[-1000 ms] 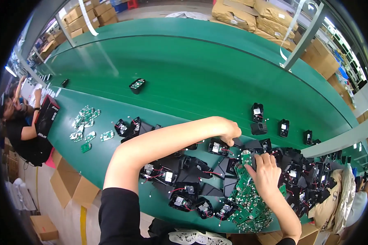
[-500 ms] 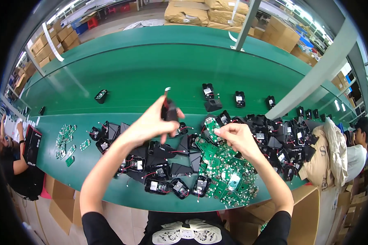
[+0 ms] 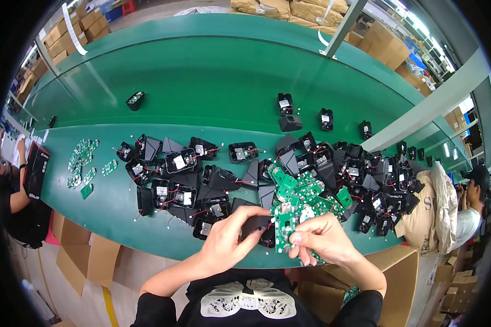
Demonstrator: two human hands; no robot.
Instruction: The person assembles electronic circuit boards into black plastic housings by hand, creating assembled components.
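Near the green bench's front edge, a black plastic housing is being gripped by the left hand, a green circuit board being pinched by the right hand; pairing is seemingly being done, careful alignment being called for.

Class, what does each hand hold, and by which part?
Right hand: green circuit board, by its lower right edge. Left hand: black plastic housing, by its left end.

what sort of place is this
Probably an electronics assembly workshop or factory: a long green workbench bears open black plastic housings with wires and a heap of green circuit boards, and cardboard boxes are stacked in the background.
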